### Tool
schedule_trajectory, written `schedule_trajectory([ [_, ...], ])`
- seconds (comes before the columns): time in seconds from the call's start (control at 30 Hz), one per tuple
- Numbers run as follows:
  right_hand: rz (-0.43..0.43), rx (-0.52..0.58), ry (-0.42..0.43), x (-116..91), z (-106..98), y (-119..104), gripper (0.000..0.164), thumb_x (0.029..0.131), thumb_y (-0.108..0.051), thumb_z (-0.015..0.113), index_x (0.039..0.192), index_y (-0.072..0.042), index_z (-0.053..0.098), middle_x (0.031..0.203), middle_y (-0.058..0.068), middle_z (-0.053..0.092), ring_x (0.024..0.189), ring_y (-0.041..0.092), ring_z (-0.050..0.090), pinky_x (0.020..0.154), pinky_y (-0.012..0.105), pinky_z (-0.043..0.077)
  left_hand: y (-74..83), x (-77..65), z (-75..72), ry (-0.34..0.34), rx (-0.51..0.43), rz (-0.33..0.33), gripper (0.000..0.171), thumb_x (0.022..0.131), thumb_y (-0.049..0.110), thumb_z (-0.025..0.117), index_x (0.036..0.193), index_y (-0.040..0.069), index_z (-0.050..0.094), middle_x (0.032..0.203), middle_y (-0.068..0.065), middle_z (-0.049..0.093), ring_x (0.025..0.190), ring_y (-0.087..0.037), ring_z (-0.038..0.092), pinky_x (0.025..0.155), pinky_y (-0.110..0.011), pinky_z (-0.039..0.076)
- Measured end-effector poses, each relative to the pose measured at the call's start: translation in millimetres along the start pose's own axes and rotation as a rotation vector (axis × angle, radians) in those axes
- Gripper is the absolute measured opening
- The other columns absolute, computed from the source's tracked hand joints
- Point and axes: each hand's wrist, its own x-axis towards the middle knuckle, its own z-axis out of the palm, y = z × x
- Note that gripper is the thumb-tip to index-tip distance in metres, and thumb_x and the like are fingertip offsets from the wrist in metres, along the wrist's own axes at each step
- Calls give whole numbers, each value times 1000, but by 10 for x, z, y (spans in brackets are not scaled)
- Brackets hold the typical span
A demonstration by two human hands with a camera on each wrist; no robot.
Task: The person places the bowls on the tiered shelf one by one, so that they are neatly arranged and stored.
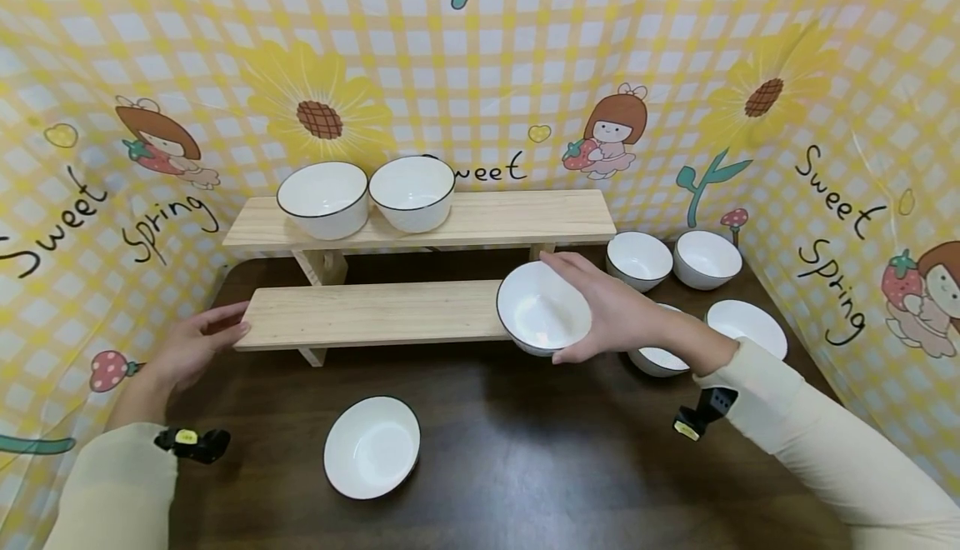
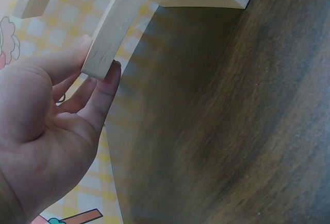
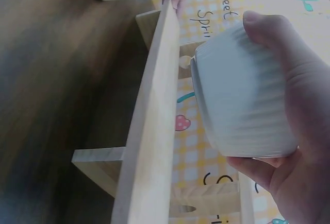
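My right hand (image 1: pixel 611 308) grips a white bowl (image 1: pixel 542 308) with a dark rim, held over the right part of the lower wooden shelf board (image 1: pixel 375 314). In the right wrist view the bowl's ribbed side (image 3: pixel 247 95) faces the camera, tilted and apart from the board. My left hand (image 1: pixel 198 342) pinches the left end of that lower board. The left wrist view has the thumb on one face of the board end (image 2: pixel 111 49) and fingertips on the other. Two white bowls, one (image 1: pixel 324 200) beside another (image 1: pixel 412 193), stand on the left of the upper board (image 1: pixel 517 215).
One white bowl (image 1: pixel 372 447) stands on the dark wooden table (image 1: pixel 510 467) in front of the shelf. Several more, including a back-corner bowl (image 1: pixel 707 260) and a bowl (image 1: pixel 746 329) partly behind my right forearm, stand at right. Checked cloth (image 1: pixel 480 75) walls surround the table.
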Motion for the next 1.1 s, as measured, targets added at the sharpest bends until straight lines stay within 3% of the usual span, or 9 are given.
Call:
schedule_trajectory([
  [0.1, 12, 1, 0, 36, -27, 5, 125, 64, -43, 96, 160, -5, 26, 154, 12, 36, 129, 27, 48, 102, 47, 46, -7, 1, -4, 3, -8, -2, 81, 100, 48, 61, 157, 0, 32, 153, -31, 37, 108, -6, 51, 80, -15, 45],
  [0.37, 40, 30, 1, 96, -101, 25, 124, 66, -39, 96, 161, -5, 24, 160, 13, 29, 139, 29, 39, 107, 51, 41, -8, 16, 1, -8, -42, 25, 79, 102, 44, 60, 157, -3, 30, 153, -31, 35, 97, 9, 50, 80, -14, 46],
  [0.63, 39, 33, 32, 217, -163, 50, 122, 67, -45, 94, 159, -2, 27, 154, 15, 37, 135, 31, 43, 108, 52, 39, -6, 18, 3, -3, -25, 0, 81, 100, 47, 61, 157, -1, 31, 154, -31, 35, 102, 2, 50, 79, -15, 45],
  [1.1, 83, 32, 51, 450, -305, 34, 120, 67, -43, 94, 160, -5, 28, 156, 15, 36, 134, 31, 43, 105, 52, 43, -39, 35, -4, -4, -1, 2, 80, 100, 48, 60, 158, 0, 31, 154, -31, 36, 107, -4, 50, 79, -16, 45],
])
